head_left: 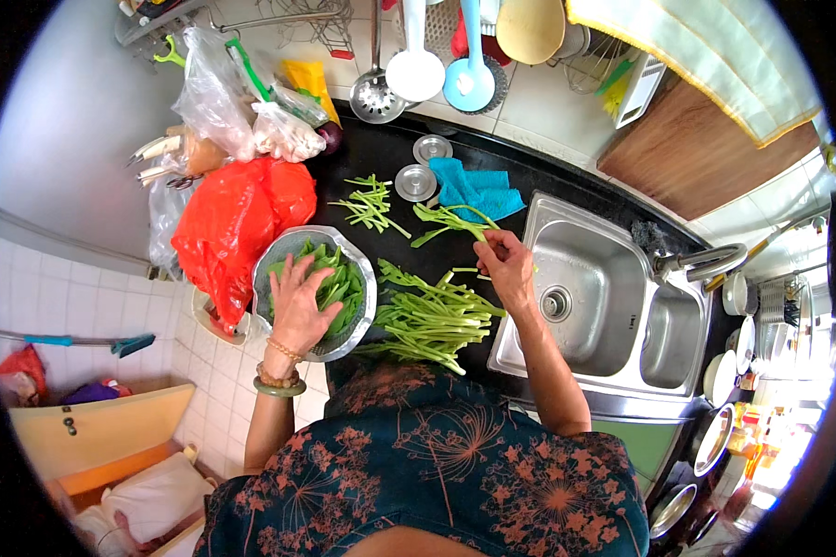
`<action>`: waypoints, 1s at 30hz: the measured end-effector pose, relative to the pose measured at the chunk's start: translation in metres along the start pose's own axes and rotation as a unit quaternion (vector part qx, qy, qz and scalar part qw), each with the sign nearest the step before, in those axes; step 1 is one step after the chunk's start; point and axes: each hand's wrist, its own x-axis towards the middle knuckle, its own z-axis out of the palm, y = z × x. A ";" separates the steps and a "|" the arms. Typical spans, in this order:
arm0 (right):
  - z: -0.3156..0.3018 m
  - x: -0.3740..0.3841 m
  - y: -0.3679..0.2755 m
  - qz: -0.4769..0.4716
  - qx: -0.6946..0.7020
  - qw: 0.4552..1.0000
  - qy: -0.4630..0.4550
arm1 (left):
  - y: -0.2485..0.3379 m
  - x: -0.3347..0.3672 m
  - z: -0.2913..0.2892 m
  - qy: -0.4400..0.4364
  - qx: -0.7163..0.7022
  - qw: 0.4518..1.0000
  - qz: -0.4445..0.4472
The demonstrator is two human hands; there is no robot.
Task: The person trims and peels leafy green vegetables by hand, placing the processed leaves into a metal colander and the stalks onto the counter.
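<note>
- A leafy green stalk [455, 221] is pinched in the grip of the right hand [508, 265], fingers closed on its stem end above the black counter [390, 158], just beside the steel sink [585, 297].
- The stalk's long axis is seen running from that grip up and leftward, leaves farthest away, toward the small heap of trimmed stems [370, 204].
- The left hand [299, 306] is laid palm-down, fingers spread, on the greens in the metal colander [362, 278]; nothing is clasped.
- The bundle of uncut stalks [432, 320] lies between both hands, nearer the right.
</note>
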 end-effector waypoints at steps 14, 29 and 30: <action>-0.002 -0.006 0.002 0.063 0.067 0.994 -0.063 | 0.080 0.003 0.019 -0.079 -0.353 0.928 0.091; -0.011 0.074 0.046 -0.177 -0.281 0.940 -0.072 | 0.055 -0.011 0.046 -0.206 -0.277 0.928 0.144; -0.010 0.071 0.043 -0.175 -0.268 0.944 -0.083 | 0.054 -0.012 0.047 -0.212 -0.279 0.926 0.138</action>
